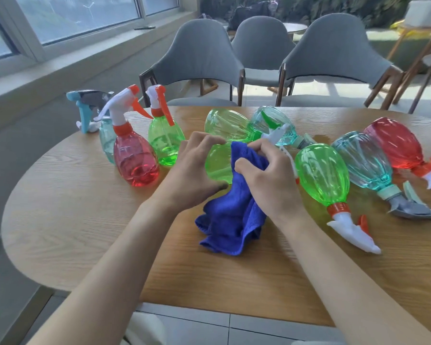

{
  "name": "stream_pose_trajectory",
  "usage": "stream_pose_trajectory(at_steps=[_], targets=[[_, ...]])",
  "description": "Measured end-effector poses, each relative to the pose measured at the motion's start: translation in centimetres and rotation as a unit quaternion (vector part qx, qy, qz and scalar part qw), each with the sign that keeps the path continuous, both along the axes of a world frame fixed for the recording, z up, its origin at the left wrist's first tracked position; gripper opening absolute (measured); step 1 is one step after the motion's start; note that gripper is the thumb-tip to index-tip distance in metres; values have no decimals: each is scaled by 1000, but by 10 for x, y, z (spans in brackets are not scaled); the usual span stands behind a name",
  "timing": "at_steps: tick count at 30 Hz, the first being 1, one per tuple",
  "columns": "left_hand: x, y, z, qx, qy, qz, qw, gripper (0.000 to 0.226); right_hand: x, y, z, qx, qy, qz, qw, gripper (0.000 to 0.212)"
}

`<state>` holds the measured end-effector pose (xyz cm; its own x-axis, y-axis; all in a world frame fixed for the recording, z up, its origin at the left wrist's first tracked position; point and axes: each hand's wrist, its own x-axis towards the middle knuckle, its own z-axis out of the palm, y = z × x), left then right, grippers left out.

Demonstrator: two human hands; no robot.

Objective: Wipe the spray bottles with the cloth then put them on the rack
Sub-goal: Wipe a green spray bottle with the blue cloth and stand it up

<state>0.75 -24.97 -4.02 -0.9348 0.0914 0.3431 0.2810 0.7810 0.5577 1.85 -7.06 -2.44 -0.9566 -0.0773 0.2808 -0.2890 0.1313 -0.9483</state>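
Chairs [202, 53] beyond table [60, 220] w/ bottles [321, 175]

No legible text, labels, brands or numbers on spray bottles [321, 175], cloth [232, 220] or table [60, 220].

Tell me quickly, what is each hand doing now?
Left hand: holds the green bottle.
Right hand: grips the blue cloth against that bottle.
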Motion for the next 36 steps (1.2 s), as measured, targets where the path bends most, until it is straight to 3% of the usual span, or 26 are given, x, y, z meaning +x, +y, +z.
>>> stream_pose_trajectory(at_steps=[4, 10, 13, 17, 18, 20, 22, 27, 32, 36], targets=[[2, -5, 2, -17, -14, 56, 998, 89, -1, -3, -5, 25, -8, -10, 1000, 12], [7, -12, 5, 52, -57, 112, 991, 84, -11, -4, -14, 11, -68, -51, 996, 10], [8, -15, 12, 170, -99, 138, 971, 83, -15, -5, -15, -28, -108, -76, 991, 7], [8, -16, 18, 356, -162, 114, 913, 108, -20, -7, -17, -119, -156, -90, 976, 11], [8, -15, 19, 403, -172, 95, 894, 100, -21, -8, -16, -149, -168, -82, 971, 13], [9, -14, 20, 471, -191, 47, 860, 62, -20, -10, -14, -207, -175, -67, 960, 11], [11, -13, 18, 502, -210, 14, 839, 40, -19, -10, -13, -214, -139, -74, 964, 4], [12, -6, 15, 536, -228, -16, 813, 41, -9, -12, -3, -193, -50, -11, 980, 20], [13, 4, 13, 536, -202, 8, 819, 34, 11, -33, -15, 35, 129, 53, 990, 37], [16, 13, 14, 515, -187, 28, 836, 63, -2, -29, -18, 50, 136, 35, 989, 42]])
